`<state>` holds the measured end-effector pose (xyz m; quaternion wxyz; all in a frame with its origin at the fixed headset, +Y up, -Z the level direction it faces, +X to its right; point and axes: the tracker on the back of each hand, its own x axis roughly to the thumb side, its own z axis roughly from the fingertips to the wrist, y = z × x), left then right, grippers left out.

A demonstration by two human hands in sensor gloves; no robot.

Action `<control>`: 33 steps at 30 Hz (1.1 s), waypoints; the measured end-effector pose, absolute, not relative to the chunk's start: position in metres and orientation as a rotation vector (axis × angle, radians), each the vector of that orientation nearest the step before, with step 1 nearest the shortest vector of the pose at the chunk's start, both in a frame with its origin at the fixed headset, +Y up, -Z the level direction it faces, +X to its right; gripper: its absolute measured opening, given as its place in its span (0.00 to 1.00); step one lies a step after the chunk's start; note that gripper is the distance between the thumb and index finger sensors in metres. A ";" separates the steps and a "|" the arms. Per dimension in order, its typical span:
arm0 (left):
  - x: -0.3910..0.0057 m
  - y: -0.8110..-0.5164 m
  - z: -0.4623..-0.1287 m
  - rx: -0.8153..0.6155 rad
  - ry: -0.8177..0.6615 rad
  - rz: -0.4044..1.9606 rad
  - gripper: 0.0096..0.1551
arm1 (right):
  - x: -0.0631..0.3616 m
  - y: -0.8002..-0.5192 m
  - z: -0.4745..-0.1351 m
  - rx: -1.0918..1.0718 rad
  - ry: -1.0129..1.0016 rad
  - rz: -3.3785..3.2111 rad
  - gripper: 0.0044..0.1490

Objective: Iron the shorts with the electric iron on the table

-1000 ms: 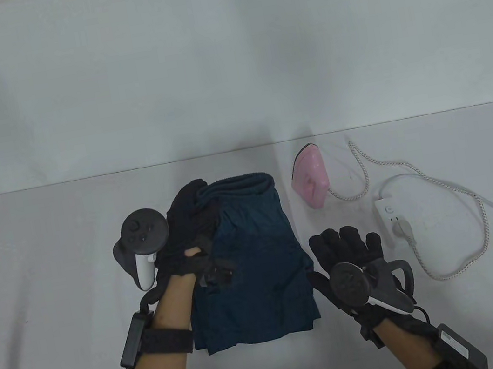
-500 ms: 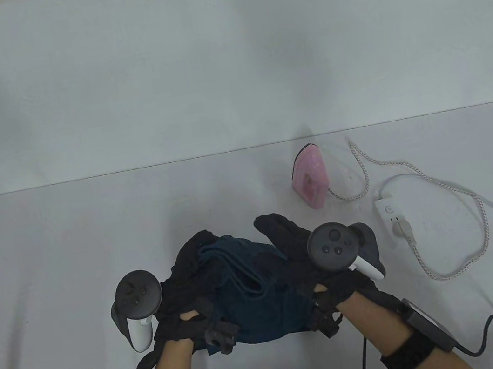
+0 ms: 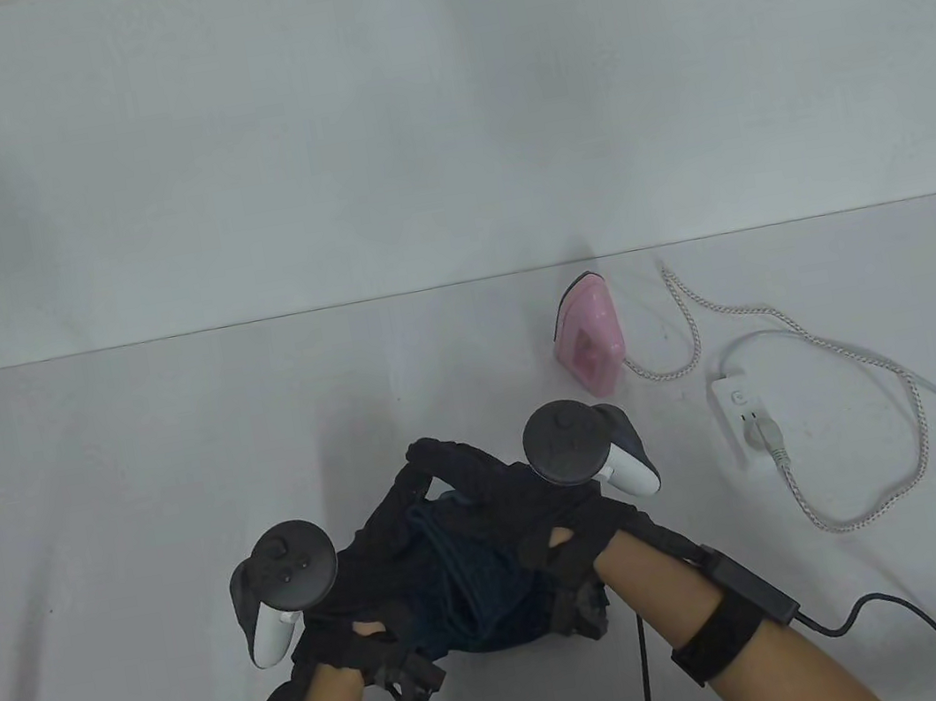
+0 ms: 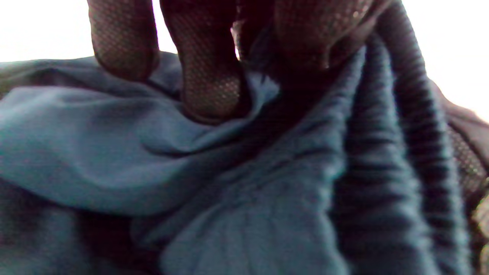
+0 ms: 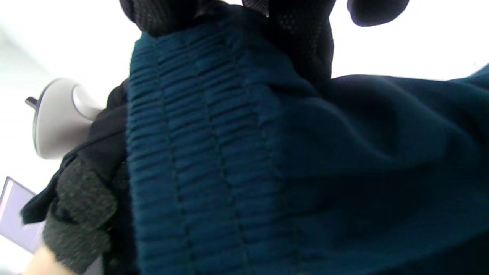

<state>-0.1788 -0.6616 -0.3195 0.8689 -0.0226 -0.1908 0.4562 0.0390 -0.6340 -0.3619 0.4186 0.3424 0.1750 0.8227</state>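
The dark teal shorts (image 3: 472, 587) are bunched up between my two gloved hands near the table's front edge. My left hand (image 3: 368, 555) grips the shorts on their left side; in the left wrist view its fingers (image 4: 206, 76) dig into the teal fabric (image 4: 237, 198). My right hand (image 3: 502, 497) grips them from the right, its fingers reaching over the top; the right wrist view shows the ribbed waistband (image 5: 198, 152) under its fingers (image 5: 301, 42). The pink electric iron (image 3: 585, 334) stands on the table to the back right, untouched.
A white power strip (image 3: 744, 421) lies right of the iron, with a plug in it. The iron's braided cord (image 3: 857, 429) loops across the right side of the table (image 3: 96, 484). A white cloth backdrop hangs behind the table.
The shorts lay flat on the table a second ago. Both hands have gathered them, moved closer together and bunched the fabric into a small bundle near the front edge. The iron has not moved.
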 end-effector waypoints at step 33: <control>-0.183 -0.668 -0.321 0.099 -0.311 0.973 0.28 | 0.060 -0.621 -0.358 0.839 0.122 2.262 0.32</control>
